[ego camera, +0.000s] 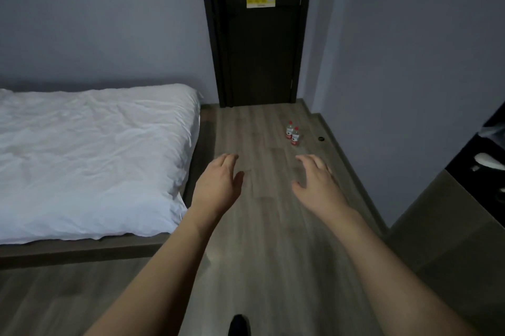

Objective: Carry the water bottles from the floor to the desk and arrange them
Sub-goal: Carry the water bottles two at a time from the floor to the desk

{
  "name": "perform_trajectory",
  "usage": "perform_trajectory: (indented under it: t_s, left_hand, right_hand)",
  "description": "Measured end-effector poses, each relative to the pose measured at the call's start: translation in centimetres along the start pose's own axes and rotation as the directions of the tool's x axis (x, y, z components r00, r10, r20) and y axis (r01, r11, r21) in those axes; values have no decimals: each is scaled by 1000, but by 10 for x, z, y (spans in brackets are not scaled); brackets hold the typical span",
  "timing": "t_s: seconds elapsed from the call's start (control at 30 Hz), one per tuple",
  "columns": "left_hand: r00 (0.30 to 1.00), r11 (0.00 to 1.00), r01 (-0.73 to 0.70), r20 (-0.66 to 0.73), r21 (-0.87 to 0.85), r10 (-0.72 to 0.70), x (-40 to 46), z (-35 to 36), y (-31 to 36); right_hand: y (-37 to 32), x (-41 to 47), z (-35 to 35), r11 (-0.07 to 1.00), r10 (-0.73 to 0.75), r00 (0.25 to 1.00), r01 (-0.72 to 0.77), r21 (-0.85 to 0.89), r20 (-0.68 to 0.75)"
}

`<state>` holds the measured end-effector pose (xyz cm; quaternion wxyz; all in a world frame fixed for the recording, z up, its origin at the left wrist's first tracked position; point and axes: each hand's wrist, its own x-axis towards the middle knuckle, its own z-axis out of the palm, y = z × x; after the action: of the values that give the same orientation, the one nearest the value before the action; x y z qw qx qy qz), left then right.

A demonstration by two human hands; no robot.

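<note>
Two small clear water bottles with red caps and red labels stand upright on the wooden floor ahead, close to the right wall: the farther bottle (289, 130) and the nearer bottle (295, 136), touching or nearly so. My left hand (218, 185) and my right hand (317, 182) are stretched out in front of me, both empty with fingers loosely apart, well short of the bottles. The corner of a dark desk (464, 199) shows at the right edge.
A bed with a white cover (90, 155) fills the left side. A dark closed door (262, 43) with a yellow notice stands at the end of the floor strip. A small dark round object (321, 139) lies by the right skirting. My shoe tip (239, 325) is at the bottom.
</note>
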<state>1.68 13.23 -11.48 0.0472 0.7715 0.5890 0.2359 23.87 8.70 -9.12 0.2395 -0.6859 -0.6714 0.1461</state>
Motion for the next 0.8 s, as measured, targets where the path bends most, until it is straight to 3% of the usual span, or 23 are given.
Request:
perform_trajectory:
  t_s: [0.3,0.8]
  left_hand:
    - [1000,999,-8,28,-35,9,174,9,-95]
    - [995,998,-42,96,40,38,470,111,-166]
  right_hand:
    - [-46,182,36,1000,-16,999,15,-9,-28]
    - [14,493,84,999,42,999,-41,22,-12]
